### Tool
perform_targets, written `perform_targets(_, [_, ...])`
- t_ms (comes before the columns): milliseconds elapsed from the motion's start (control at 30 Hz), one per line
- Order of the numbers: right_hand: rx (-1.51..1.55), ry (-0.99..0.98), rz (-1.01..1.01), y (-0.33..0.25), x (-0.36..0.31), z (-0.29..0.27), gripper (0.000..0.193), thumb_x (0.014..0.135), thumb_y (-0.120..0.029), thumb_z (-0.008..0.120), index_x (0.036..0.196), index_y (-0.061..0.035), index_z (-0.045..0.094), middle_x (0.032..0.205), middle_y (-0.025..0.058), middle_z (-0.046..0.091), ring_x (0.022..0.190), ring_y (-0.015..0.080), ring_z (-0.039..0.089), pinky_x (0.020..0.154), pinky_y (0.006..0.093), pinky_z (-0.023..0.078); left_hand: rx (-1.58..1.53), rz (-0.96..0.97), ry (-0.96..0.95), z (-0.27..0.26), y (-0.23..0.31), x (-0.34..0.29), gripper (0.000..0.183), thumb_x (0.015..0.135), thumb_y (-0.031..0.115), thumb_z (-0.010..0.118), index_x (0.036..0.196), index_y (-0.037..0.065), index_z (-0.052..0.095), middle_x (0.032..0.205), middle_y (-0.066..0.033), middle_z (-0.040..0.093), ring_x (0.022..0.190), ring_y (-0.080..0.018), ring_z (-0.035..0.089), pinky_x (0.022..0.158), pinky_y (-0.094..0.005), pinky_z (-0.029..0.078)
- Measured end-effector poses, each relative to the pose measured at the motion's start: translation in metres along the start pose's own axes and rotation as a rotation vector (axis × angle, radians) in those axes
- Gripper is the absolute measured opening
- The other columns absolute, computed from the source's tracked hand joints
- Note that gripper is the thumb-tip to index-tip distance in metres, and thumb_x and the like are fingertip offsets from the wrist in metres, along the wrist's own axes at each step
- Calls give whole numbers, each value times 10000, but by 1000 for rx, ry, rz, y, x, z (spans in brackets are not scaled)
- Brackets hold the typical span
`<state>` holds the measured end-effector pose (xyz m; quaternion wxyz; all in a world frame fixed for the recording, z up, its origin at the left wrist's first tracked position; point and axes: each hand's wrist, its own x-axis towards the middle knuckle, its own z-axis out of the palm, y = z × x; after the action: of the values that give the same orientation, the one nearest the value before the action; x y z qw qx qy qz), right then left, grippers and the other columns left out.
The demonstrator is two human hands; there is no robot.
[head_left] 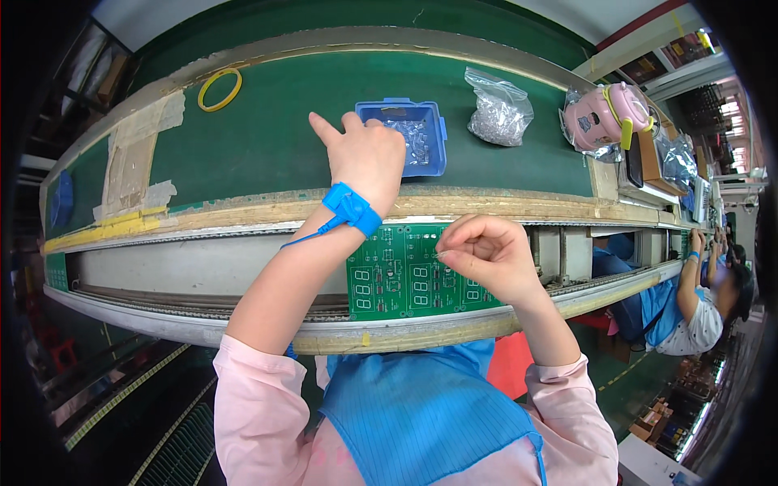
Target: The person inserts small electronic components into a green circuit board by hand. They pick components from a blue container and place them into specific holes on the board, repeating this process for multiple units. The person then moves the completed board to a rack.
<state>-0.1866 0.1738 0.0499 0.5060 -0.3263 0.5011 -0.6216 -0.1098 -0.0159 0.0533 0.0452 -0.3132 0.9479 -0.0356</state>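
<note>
My left hand (369, 158) reaches over a blue plastic bin (442, 154) with its little finger stretched out. The other fingers bend down at the bin's left side, and their tips are hidden. Inside the bin lie many small clear parts with thin leads (416, 139). A blue wrist strap (352, 206) with a cord is on my left wrist. Above a green circuit board (387, 279), my right hand (490, 255) pinches a tiny clear part (438, 253) between thumb and index finger. The board, bearing several digit displays outlined in white, lies across the conveyor rails, partly covered by my right hand.
A zip bag of small clear parts (498, 113) and a pink container (608, 117) stand on the green bench, right of the bin. A yellow tape ring (220, 89) lies at the left. Wooden edging (267, 212) borders the rail. Another person (689, 312) works at the far right.
</note>
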Motion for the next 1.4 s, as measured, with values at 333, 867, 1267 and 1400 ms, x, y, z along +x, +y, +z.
perform_targets(333, [-38, -15, 2, 0, 1, 4, 132, 834, 95, 652, 933, 24, 601, 994, 111, 655, 950, 152, 645, 849, 273, 545, 11, 9, -72, 2, -3, 4, 240, 841, 136, 605, 1048, 112, 724, 1094, -91, 639, 1155, -304, 499, 1021, -730, 228])
perform_targets(867, [-299, 72, -69, 8, 5, 2, 236, 811, 87, 657, 820, -64, 476, 951, 103, 674, 906, 141, 646, 816, 284, 520, -163, 84, 277, 2, -22, -18, 114, 824, 67, 621, 934, 57, 652, 975, -100, 633, 1130, -353, 561, 983, -699, 304])
perform_targets(1267, [-979, 134, -227, 38, 21, 1, 165, 743, 37, 668, 844, -43, 566, 854, 85, 629, 869, 280, 607, 743, 380, 485, -1102, 162, 266, 27, -27, -105, 87, 802, 24, 687, 872, -10, 649, 816, -115, 650, 758, -261, 637, 658, -332, 495])
perform_targets(1400, [-986, 141, -236, 42, 22, 2, 175, 747, 34, 672, 863, -43, 568, 851, 92, 619, 871, 293, 603, 742, 384, 482, -1203, 110, 201, 41, -23, -112, 90, 811, 15, 679, 897, -12, 670, 841, -117, 678, 734, -227, 654, 642, -308, 503])
